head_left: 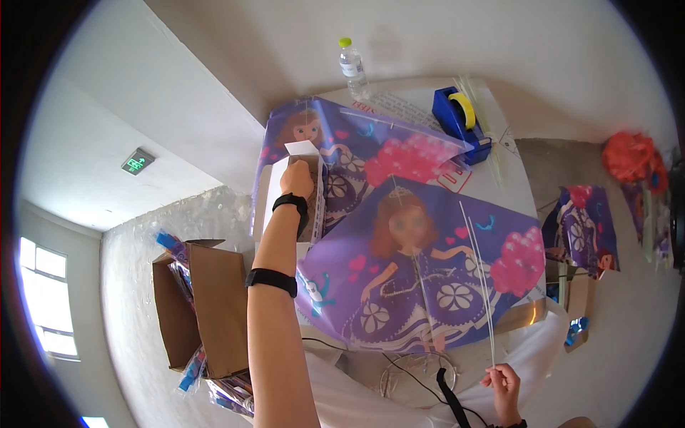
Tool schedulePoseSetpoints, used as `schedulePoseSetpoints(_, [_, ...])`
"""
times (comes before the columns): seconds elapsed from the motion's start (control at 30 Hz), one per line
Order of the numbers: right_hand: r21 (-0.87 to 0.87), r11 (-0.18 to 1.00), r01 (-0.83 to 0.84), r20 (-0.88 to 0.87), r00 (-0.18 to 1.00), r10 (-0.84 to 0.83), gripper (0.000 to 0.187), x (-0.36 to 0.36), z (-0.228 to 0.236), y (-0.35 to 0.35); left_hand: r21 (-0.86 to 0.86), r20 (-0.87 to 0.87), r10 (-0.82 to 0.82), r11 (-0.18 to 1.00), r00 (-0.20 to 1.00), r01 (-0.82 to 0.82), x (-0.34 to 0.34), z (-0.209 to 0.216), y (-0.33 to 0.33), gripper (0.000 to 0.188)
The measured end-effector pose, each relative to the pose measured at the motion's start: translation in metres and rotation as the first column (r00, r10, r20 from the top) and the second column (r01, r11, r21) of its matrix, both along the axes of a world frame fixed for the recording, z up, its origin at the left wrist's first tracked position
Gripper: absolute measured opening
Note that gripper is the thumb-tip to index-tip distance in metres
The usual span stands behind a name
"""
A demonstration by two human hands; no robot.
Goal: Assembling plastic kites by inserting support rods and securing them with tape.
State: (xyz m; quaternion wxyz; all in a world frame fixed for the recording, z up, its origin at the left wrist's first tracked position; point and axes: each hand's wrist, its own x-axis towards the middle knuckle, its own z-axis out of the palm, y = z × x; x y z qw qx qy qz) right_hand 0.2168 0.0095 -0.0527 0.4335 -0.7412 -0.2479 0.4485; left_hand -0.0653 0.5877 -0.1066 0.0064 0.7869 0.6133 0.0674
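Note:
My left hand [297,178] reaches into an open white cardboard box [274,184] at the left of the table. Its fingers are curled, and what they grip inside is hidden. At the lower right my right hand [504,389] pinches the near ends of thin white rods [486,299]. The rods lie across a purple printed kite sheet [335,267] with a princess figure and pink balloons. A second sheet of the same print [275,123] is spread behind it, partly under the box.
A blue tape dispenser [446,107] with yellow tape and a clear water bottle [352,70] stand at the back. An open brown carton [225,307] with packaged items is at the left. At the right are another printed sheet [578,230] and a red bag [631,158].

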Motion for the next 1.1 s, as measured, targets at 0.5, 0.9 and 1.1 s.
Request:
schedulePoseSetpoints(0.5, [0.142, 0.97, -0.197, -0.324, 0.917, 0.233, 0.015, -0.033, 0.033, -0.05, -0.388, 0.911, 0.399, 0.753, 0.101, 0.531, 0.031, 0.153, -0.385, 0.011])
schedulePoseSetpoints(0.9, [0.093, 0.819, -0.567, -0.109, 0.812, 0.574, 0.012, -0.014, 0.058, -0.094, -0.163, 0.943, 0.242, 0.935, -0.228, 0.315, 0.031, 0.153, -0.505, 0.01])
schedulePoseSetpoints(1.1, [0.205, 0.813, -0.546, -0.272, 0.766, 0.583, 0.024, -0.031, 0.084, -0.06, -0.15, 0.972, 0.202, 0.923, -0.116, 0.355, 0.059, 0.148, -0.543, 0.009])
